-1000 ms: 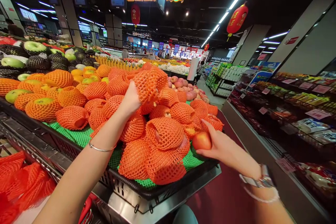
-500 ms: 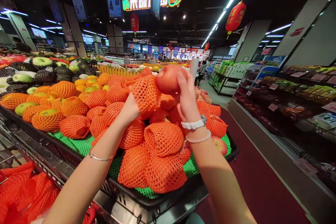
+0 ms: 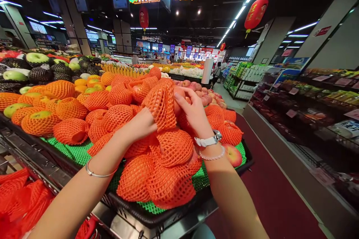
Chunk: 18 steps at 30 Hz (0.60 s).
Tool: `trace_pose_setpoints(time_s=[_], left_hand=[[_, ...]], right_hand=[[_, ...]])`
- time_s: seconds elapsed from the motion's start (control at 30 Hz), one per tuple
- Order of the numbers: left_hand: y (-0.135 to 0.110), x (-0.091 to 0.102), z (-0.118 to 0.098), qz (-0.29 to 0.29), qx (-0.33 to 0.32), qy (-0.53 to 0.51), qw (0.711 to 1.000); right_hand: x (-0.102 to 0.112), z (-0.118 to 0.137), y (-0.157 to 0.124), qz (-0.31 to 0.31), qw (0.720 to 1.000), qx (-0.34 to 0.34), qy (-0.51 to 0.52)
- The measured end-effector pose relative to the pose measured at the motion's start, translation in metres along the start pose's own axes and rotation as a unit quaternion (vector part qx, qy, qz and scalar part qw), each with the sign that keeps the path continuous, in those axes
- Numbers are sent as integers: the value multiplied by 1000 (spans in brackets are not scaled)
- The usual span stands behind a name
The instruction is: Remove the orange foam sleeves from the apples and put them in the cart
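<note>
My left hand (image 3: 146, 122) is pushed into an orange foam net sleeve (image 3: 160, 101), which covers its fingers. The bunched net looks gripped there, pressed against a red apple (image 3: 178, 101). My right hand (image 3: 194, 111) holds that apple from the right, fingers curled over its top. Much of the fruit is hidden between net and hand. Below both hands, apples in orange foam nets (image 3: 176, 147) lie heaped on a green mesh liner (image 3: 73, 153) in a black tray (image 3: 157, 219). One bare apple (image 3: 232, 155) rests by my right wrist.
To the left are yellow-green fruits in orange nets (image 3: 42, 122) and green apples in black nets (image 3: 37, 58). Unwrapped apples (image 3: 206, 95) lie behind. A cart with red netting (image 3: 22, 205) stands at lower left; packaged-goods shelves (image 3: 316, 115) line the right.
The right hand has brought the apple down and left, against the net over my left hand. The left hand has shifted slightly right. The view has moved a little.
</note>
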<state>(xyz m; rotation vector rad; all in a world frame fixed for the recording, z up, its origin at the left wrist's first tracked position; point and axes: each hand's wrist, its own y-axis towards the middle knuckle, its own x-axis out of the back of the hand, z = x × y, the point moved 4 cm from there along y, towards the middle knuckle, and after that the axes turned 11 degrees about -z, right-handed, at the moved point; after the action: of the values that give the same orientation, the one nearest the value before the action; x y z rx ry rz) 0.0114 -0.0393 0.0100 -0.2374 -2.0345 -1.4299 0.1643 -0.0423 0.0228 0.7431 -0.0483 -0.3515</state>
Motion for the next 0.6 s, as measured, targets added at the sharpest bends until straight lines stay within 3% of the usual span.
trace_pose_setpoints(time_s=[0.07,0.2,0.43,0.6], left_hand=[[-1,-1,0,-3,-11,10,1000],[2,2,-6,-63,-29,-3,998],[5,0,-13,2,-46,-10,999],[2,-4,-12,-4,-93,97,991]], right_hand=[[-1,2,-2,20,1000,21,-12],[-4,-2,-2,71,997,38,-4],[-12,-18,-6,89,996,-5,33],[-10,-7,-9,50,998,33,25]])
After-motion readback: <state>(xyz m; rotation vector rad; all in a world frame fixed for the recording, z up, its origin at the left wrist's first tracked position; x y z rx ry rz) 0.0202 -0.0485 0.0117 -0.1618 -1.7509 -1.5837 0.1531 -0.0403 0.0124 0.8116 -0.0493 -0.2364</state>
